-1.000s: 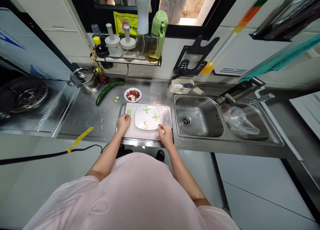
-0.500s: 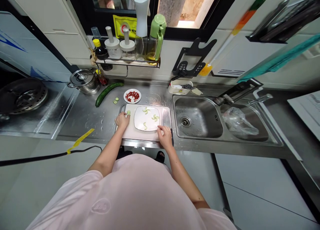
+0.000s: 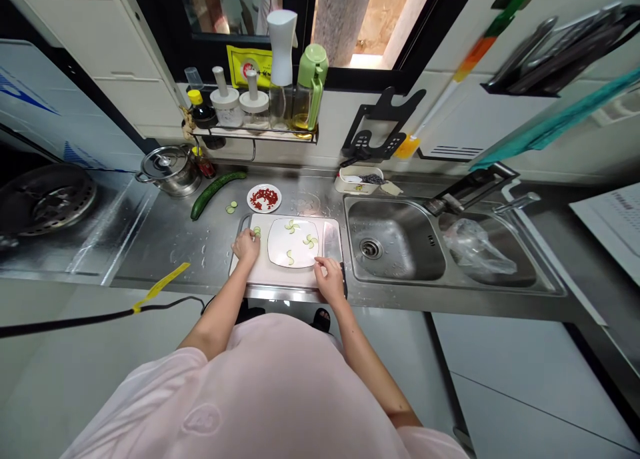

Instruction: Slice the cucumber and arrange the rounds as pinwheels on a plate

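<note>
A white plate (image 3: 280,254) lies on the pale cutting board (image 3: 260,276). Thin cucumber slices form curled pinwheels (image 3: 311,241) on the plate, with a smaller group (image 3: 290,256) near its front edge. At the board's left side my left hand (image 3: 246,247) has its fingers closed on a small stack of cucumber slices (image 3: 257,231). My right hand (image 3: 329,278) is at the plate's lower right corner, thumb and forefinger pinched together; anything between them is too small to name. A knife blade (image 3: 331,238) rests along the board's right side.
Behind the board stand a dish of chopped red pieces (image 3: 264,198), loose cucumber slices (image 3: 231,207) and a whole cucumber (image 3: 215,194). A lidded pot (image 3: 170,170) is farther left. The sink (image 3: 395,239) adjoins on the right. A seasoning rack (image 3: 260,134) hangs above.
The camera view has tilted slightly, so the scene sits a little lower. Both hands keep nearly the same places, with only small finger movements.
</note>
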The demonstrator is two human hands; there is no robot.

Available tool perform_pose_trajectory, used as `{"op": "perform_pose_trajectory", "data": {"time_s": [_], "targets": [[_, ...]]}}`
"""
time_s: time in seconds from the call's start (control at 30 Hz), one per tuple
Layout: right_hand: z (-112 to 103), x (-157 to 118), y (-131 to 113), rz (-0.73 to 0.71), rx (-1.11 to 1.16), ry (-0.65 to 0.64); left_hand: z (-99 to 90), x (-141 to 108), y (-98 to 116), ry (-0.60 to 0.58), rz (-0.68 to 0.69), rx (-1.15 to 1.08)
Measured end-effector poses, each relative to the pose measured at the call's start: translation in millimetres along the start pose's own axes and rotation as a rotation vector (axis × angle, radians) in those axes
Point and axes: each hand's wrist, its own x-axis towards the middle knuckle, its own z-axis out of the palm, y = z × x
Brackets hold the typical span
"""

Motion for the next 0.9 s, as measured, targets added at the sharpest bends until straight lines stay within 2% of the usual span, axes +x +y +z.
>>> {"op": "perform_pose_trajectory", "data": {"time_s": [0.27, 0.33, 0.43, 0.53, 0.7, 0.9], "targets": [[0, -1, 0, -0.015, 0.001, -0.004, -4.2, -8, 6, 0.055, 0.017, -0.136], [0, 0, 0, -0.014, 0.011, 0.001, -6.0, -8, 9, 0.047, 0.013, -0.266], [-2, 4, -4, -0.008, 0.037, 0.012, -13.3, -9, 18, -0.034, 0.023, -0.574], [-6, 15, -14, -0.005, 0.072, 0.033, -29.7, -13, 34, -0.106, 0.112, -0.844], [-17, 40, -42, -0.027, 0.149, 0.075, -67.2, -32, 62, -0.153, 0.242, -1.017], [-31, 65, -76, -0.068, 0.236, 0.096, -93.0, -51, 78, -0.208, 0.26, -1.245]]}}
